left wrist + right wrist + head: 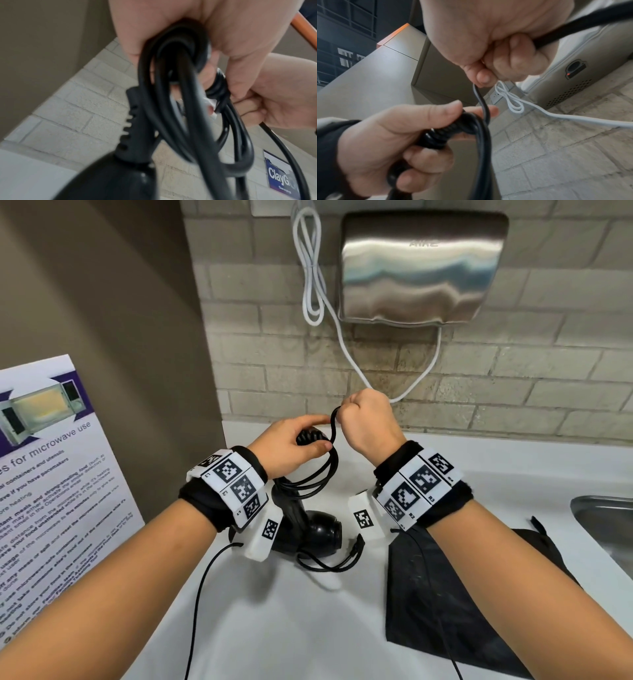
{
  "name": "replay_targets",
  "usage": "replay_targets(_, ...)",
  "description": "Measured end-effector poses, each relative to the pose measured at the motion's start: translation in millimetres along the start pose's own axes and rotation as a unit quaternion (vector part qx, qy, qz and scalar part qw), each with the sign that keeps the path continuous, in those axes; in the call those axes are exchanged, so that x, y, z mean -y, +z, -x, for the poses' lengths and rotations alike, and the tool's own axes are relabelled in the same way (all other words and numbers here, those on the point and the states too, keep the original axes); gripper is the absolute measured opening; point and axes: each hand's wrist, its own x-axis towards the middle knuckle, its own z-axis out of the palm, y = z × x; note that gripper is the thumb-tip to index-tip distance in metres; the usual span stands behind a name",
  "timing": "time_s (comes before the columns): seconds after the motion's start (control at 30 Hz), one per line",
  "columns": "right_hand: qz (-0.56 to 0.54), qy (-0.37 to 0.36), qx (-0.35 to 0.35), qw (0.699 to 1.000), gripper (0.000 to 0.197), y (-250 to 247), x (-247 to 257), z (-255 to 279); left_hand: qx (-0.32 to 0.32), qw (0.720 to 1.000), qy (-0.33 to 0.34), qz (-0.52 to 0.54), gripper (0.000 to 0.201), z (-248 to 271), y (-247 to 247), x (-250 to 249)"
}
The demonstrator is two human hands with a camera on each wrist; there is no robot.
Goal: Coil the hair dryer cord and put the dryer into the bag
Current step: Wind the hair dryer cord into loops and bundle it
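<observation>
Head view: cord (pixel 322 470) loops in left hand (pixel 287 446) (right hand (pixel 368 422) pinching a strand)

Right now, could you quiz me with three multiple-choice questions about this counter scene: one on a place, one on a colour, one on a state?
1. Where does the bag lie?
A. on the counter under the right forearm
B. in the sink
C. on the wall

2. What colour is the hair dryer cord?
A. white
B. black
C. red

3. What is the right hand doing?
A. resting flat
B. pinching the cord
C. holding the bag

Answers: 1 A, it lies flat there; 2 B, its loops are black; 3 B, fingers curl round a strand.
</observation>
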Motion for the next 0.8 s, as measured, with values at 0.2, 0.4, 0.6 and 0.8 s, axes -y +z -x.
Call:
replay_targets(0.2,-0.083,-0.061,0.013,0.995,0.039,0.2,-1.6,11.9,0.011,0.997,-0.006,0.078,0.017,2.3,2.1,-4.2)
replay_targets(0.4,-0.191,-0.038,0.160,0.968,0.017,-28.9,-26.7,15.5,-0.060,0.991,-0.032,0.114,0.011,1.0,7.2,-2.6)
replay_targets(0.6,-0.124,0.176,0.063,0.975,0.030,-25.9,-112.0,16.6,-0.066,0.988,-0.033,0.136,0.012,2.4,7.4,-5.9)
replay_targets(0.8,0.280,0.085,0.403,0.867,0.031,38.1,-176.5,51.2,-0.059,0.990,-0.042,0.120,0.009,0.8,7.6,-4.5)
